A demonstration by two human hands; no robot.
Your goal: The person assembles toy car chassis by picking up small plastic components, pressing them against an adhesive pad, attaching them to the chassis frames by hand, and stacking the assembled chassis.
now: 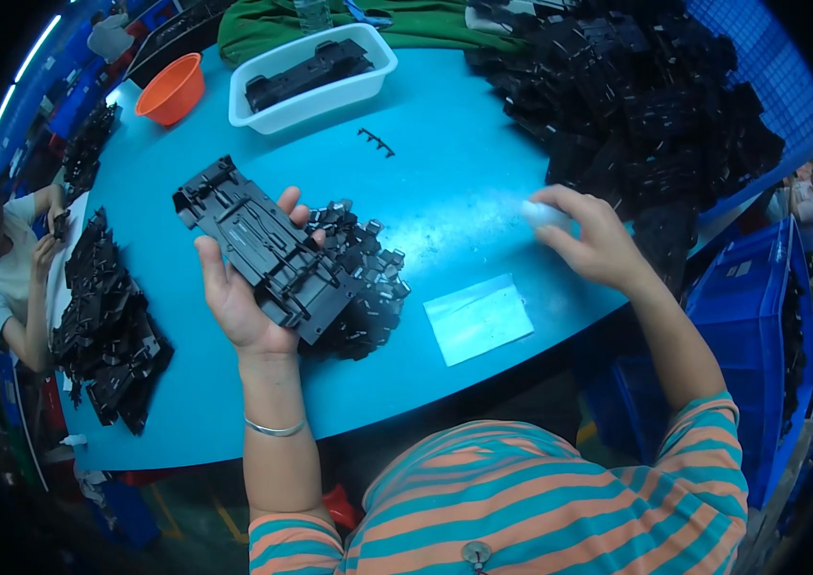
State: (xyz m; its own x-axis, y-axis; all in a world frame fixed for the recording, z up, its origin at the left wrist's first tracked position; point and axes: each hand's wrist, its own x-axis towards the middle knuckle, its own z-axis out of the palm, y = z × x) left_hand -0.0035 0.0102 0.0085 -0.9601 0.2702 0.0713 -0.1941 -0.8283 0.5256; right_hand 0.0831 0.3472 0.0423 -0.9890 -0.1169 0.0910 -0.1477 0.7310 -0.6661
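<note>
My left hand [251, 311] is wrapped round the edges of a black molded plastic tray-like part [267, 244], its ribbed, slotted side facing up. The part is tilted and held above the blue table. Just beside it lies a heap of small black clip-like pieces [373, 287], partly hidden under the part. My right hand [593, 240], away to the right, pinches a small white rounded object [542, 215] whose kind I cannot make out. Nearer my body, a pale flat rectangular sheet or packet [479, 319] lies on the table.
A tall pile of black plastic parts [627, 86] fills the back right; another stack [104, 326] stands at left. A white basin [382, 72] holds a black part; an orange bowl [171, 91] is beside it. A blue crate [737, 326] is at right. A co-worker [18, 259] sits left.
</note>
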